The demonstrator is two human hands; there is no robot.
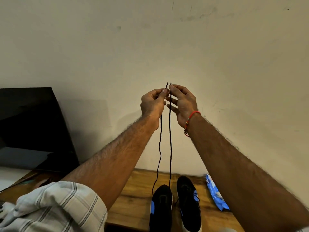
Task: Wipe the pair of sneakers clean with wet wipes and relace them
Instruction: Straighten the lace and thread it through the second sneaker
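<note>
Head view: both hands are raised in front of the wall, held close together, each pinching 1 end of the black lace [170, 139]. The left hand [153, 104] pinches its tip between thumb and forefinger; the right hand [183, 104] pinches the other tip the same way, its remaining fingers spread loose. The 2 tips stand side by side, about level, just above the fingers.

From the grips the lace hangs almost straight down as 2 strands, its long axis vertical, to the left sneaker [160, 208] on the wooden table [133, 198] directly below. The right-hand strand is taut, the left-hand one slack and wavy. The right sneaker [189, 205] beside it looks laced already. A blue wipes pack [216, 196] lies just right of the shoes.

Judging by this, the ends are being evened before lacing on; neither hand is nearer.
</note>
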